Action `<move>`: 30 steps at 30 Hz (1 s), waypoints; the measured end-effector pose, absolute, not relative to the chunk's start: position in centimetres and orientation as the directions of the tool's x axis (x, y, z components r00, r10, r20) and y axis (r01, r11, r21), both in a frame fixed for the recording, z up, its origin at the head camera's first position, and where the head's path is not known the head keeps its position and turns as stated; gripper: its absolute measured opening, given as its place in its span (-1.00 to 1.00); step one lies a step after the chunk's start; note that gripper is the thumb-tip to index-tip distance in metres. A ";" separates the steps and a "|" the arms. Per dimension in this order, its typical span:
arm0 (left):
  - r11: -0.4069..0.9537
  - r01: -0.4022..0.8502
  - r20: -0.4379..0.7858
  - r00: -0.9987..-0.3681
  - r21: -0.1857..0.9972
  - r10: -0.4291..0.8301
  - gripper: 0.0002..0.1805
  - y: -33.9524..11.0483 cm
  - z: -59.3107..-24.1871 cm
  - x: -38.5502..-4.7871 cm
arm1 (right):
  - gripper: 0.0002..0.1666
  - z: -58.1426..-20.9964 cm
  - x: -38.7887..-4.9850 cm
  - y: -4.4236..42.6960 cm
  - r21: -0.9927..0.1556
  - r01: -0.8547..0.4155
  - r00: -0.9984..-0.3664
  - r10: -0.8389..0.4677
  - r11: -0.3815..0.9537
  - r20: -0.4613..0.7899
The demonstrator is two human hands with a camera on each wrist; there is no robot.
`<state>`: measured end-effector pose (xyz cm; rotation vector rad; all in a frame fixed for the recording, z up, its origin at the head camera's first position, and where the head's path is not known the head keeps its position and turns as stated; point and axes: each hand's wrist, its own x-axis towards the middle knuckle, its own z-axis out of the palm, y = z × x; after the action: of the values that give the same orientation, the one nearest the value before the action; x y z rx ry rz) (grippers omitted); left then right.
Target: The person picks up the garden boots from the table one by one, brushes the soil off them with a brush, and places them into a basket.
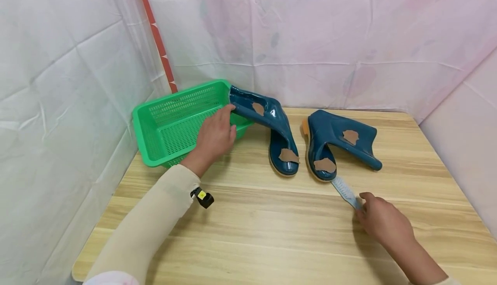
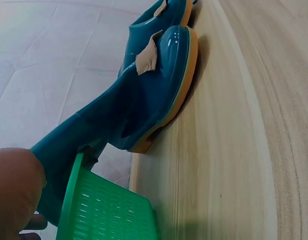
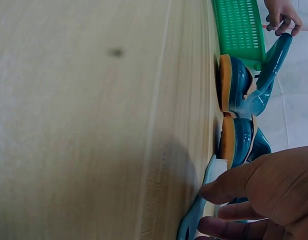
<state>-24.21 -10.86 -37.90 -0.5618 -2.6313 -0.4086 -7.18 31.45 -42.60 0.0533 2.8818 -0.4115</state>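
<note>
My left hand (image 1: 217, 131) is at the top of a dark blue rubber boot (image 1: 285, 123), fingertips touching the shaft's edge. That boot's shaft leans on the rim of a green plastic basket (image 1: 153, 163); tan patches sit on its shaft and toe. Another blue boot (image 1: 326, 131) stands beside it with its shaft bent over to the right and similar patches. A pale blue brush (image 1: 344, 190) lies on the table by that boot's toe. My right hand (image 1: 386, 222) is over the brush's handle end, thumb and fingers (image 3: 231, 227) apart in the right wrist view.
The light wooden table (image 1: 252, 233) carries everything. White cloth walls (image 1: 310, 39) enclose its back and sides, with a red strip (image 1: 155, 32) up the left corner. A small black device (image 1: 203, 197) is strapped to the left wrist.
</note>
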 end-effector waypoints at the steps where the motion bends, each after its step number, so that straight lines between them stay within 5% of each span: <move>1: 0.874 0.445 0.455 -0.831 0.196 0.321 -0.42 -10.8 -37.9 -24.3 | -0.38 -42.6 -7.2 31.5 -0.277 0.072 -0.971 0.004 0.958 -0.237; 9: 0.880 0.437 0.433 -0.841 0.187 0.326 -0.24 -10.7 -37.9 -25.6 | -0.37 -42.9 -7.1 31.8 -0.297 0.061 -0.974 -0.008 0.953 -0.227; 14: 0.900 0.403 0.394 -0.863 0.164 0.315 -0.43 -10.7 -37.6 -26.2 | -0.30 -43.0 -7.3 31.9 -0.286 0.088 -0.964 0.010 0.954 -0.264; 19: 0.889 0.372 0.321 -0.904 0.268 0.282 -0.47 -10.6 -37.4 -26.5 | -0.22 -43.1 -7.4 32.1 -0.281 0.113 -0.954 0.024 0.953 -0.299; 25: 0.883 0.386 0.365 -0.889 0.269 0.278 -0.60 -10.5 -37.4 -27.1 | -0.22 -43.2 -7.5 32.1 -0.291 0.155 -0.934 0.044 0.944 -0.354; 30: 0.761 0.332 0.264 -0.940 0.557 0.217 -0.56 -10.1 -37.0 -27.0 | -0.46 -43.3 -7.3 32.0 -0.297 0.184 -0.918 0.056 0.937 -0.393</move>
<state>-27.02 -10.09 -36.96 -0.4366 -2.7738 -0.9287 -7.30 32.00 -43.27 0.1746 2.7075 -0.4671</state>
